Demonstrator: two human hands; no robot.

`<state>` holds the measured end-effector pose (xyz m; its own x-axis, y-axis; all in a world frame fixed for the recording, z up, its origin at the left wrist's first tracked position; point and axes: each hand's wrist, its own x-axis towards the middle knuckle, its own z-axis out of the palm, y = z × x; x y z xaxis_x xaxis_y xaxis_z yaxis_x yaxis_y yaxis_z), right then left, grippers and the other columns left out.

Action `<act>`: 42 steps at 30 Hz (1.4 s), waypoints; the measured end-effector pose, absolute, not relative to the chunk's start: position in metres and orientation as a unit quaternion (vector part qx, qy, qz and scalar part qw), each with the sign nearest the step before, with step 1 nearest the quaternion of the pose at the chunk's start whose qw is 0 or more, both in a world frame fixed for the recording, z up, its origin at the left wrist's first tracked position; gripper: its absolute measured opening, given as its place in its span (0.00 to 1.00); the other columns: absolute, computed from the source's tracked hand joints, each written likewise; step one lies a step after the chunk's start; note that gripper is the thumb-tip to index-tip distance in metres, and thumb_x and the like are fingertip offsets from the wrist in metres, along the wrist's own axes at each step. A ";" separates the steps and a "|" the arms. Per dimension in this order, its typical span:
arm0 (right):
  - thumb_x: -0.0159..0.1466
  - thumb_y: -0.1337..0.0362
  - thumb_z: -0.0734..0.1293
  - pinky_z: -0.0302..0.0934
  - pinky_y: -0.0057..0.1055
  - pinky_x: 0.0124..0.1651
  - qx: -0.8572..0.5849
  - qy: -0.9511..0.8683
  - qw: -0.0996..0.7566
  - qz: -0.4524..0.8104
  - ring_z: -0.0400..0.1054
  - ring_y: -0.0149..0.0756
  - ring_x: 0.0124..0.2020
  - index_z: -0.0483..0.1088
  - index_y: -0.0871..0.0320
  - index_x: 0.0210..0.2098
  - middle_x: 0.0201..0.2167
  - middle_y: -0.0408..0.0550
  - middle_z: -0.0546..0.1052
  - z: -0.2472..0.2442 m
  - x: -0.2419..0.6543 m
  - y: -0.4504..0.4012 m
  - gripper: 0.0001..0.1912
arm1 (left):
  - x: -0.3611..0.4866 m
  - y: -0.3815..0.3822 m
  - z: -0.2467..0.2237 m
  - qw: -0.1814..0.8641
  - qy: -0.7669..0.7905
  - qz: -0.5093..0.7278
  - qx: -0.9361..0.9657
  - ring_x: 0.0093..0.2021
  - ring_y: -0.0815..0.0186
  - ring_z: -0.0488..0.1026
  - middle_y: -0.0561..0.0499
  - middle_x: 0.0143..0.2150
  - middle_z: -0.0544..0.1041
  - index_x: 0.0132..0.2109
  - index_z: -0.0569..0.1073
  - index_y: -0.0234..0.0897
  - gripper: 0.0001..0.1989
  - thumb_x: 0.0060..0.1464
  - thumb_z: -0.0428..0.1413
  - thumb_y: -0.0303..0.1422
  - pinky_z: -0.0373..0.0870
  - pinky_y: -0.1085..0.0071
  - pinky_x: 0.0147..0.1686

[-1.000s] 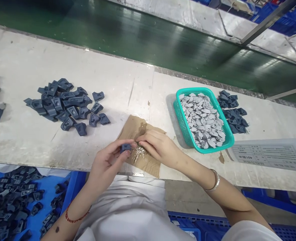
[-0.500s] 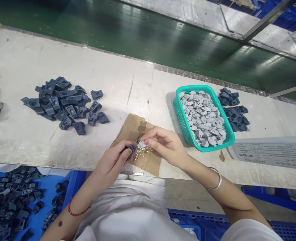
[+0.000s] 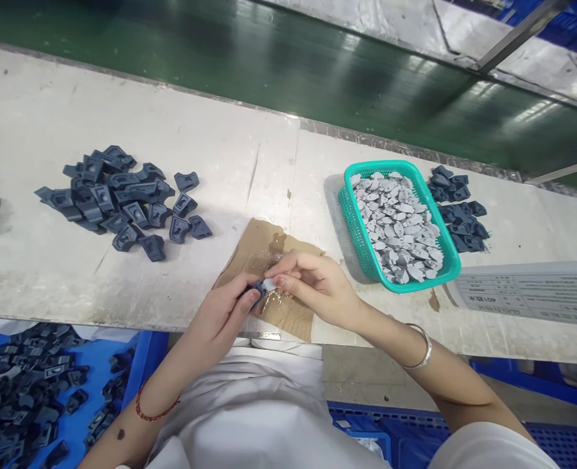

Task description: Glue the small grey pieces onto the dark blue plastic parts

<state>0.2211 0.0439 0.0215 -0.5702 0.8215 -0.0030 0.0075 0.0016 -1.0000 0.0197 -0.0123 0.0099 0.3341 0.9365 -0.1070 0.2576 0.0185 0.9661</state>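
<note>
- Since half a second ago, the right hand (image 3: pixel 318 286) has brought its grey chip (image 3: pixel 269 284) against the dark part (image 3: pixel 258 287).
- The left hand (image 3: pixel 223 312) pinches that part over the cardboard (image 3: pixel 254 251).
- The right hand pinches the chip.
- The basket (image 3: pixel 354 225) sits right of the cardboard.

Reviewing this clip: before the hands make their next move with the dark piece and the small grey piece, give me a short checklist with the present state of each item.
1. Dark blue piece pinched in the left hand: ok.
2. Small grey piece pinched in the right hand: ok.
3. The two pieces meet above the brown cardboard: ok.
4. Grey piece seated square in the dark one: cannot tell, fingers hide the joint.
5. Teal basket holds more grey pieces, beside the right hand: ok.
6. Pile of dark pieces lies apart from the hands on the table: ok.
</note>
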 end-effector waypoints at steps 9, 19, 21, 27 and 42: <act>0.69 0.60 0.68 0.69 0.27 0.34 -0.310 -0.623 0.314 0.646 0.74 0.30 0.31 0.73 0.58 0.37 0.32 0.46 0.80 0.023 0.219 0.043 0.08 | 0.021 -0.012 0.014 0.511 0.479 0.297 0.649 0.30 0.70 0.64 0.57 0.30 0.67 0.39 0.67 0.38 0.13 0.72 0.42 0.34 0.59 0.73 0.31; 0.65 0.54 0.72 0.70 0.27 0.30 -0.318 -0.542 0.345 0.697 0.73 0.29 0.26 0.72 0.58 0.35 0.29 0.44 0.79 0.016 0.214 0.036 0.13 | 0.022 -0.016 0.009 0.494 0.488 0.326 0.641 0.29 0.70 0.68 0.55 0.34 0.72 0.50 0.69 0.39 0.10 0.70 0.48 0.38 0.63 0.74 0.29; 0.64 0.56 0.73 0.68 0.25 0.28 -0.333 -0.530 0.351 0.697 0.70 0.27 0.24 0.72 0.58 0.34 0.27 0.42 0.77 0.015 0.215 0.036 0.12 | 0.023 -0.019 0.005 0.450 0.497 0.327 0.666 0.28 0.71 0.70 0.54 0.37 0.75 0.54 0.67 0.40 0.11 0.67 0.53 0.36 0.64 0.75 0.28; 0.62 0.54 0.74 0.65 0.23 0.25 -0.339 -0.519 0.332 0.711 0.67 0.25 0.22 0.69 0.58 0.30 0.23 0.40 0.75 0.015 0.216 0.039 0.16 | 0.026 -0.021 0.002 0.321 0.505 0.321 0.734 0.30 0.70 0.73 0.54 0.36 0.76 0.50 0.67 0.38 0.07 0.67 0.50 0.29 0.66 0.76 0.30; 0.68 0.56 0.69 0.64 0.27 0.28 -0.339 -0.684 0.343 0.548 0.71 0.30 0.26 0.75 0.57 0.35 0.28 0.45 0.80 0.023 0.220 0.041 0.11 | 0.021 -0.020 0.003 0.406 0.487 0.363 0.683 0.35 0.69 0.73 0.54 0.38 0.75 0.50 0.69 0.42 0.07 0.67 0.50 0.30 0.67 0.75 0.34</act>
